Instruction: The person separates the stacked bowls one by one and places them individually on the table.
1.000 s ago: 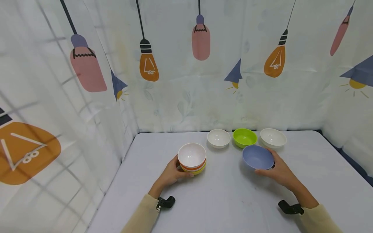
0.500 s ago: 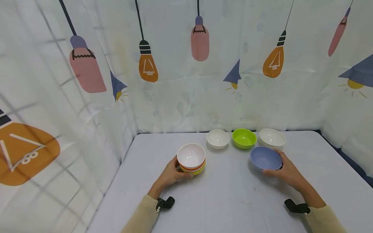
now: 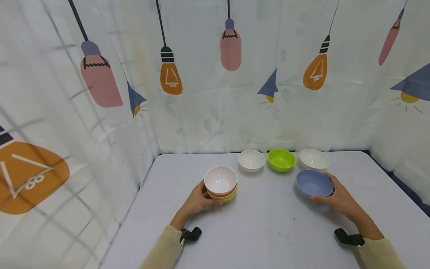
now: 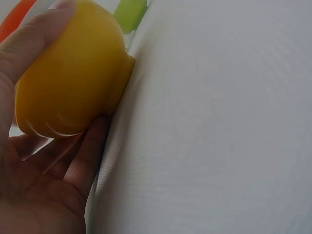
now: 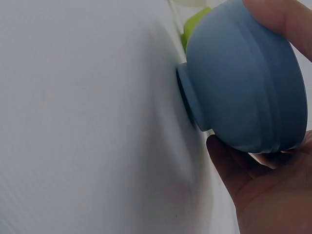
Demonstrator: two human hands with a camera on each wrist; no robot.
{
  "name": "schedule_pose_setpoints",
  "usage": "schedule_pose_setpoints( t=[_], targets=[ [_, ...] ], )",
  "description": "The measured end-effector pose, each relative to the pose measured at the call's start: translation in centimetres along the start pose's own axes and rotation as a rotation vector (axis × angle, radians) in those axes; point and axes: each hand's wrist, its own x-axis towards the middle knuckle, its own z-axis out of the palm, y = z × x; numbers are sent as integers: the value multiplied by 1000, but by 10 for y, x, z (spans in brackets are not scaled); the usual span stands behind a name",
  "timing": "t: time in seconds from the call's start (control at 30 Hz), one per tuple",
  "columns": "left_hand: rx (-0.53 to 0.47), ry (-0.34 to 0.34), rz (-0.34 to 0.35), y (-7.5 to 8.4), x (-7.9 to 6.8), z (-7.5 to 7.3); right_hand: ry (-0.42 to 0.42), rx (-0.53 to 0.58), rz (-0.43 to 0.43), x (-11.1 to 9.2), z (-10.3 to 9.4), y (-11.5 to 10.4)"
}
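My left hand (image 3: 198, 200) grips the side of a small stack of bowls, thumb in front and fingers behind. On top is a white bowl (image 3: 220, 180); an orange rim shows beneath it, and a yellow bowl (image 4: 78, 73) forms the base, its foot at the tabletop. On the right, my right hand (image 3: 342, 198) holds a blue bowl (image 3: 314, 183) by its right side, thumb toward the front. In the right wrist view the blue bowl's foot (image 5: 192, 97) is close over the table with a shadow beside it, and fingers curl under its lower side.
Along the table's back edge stand a white bowl (image 3: 251, 160), a green bowl (image 3: 281, 160) and another white bowl (image 3: 314, 159), side by side. The blue bowl is just in front of the right white one. A patterned curtain (image 3: 208, 119) hangs behind the white table (image 3: 255, 239).
My right hand has carried the blue bowl to the right, from in front of the green bowl to in front of the right white bowl. The left hand and its stack stay put.
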Motion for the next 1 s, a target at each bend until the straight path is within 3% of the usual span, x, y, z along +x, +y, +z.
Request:
schedule_pose_setpoints(
  t=[0.67, 1.0],
  targets=[
    [-4, -4, -2, 0, 0, 0, -10, -10, 46, -1, -17, 23],
    [1, -4, 12, 0, 0, 0, -24, 12, 54, -2, -23, 25]
  ],
)
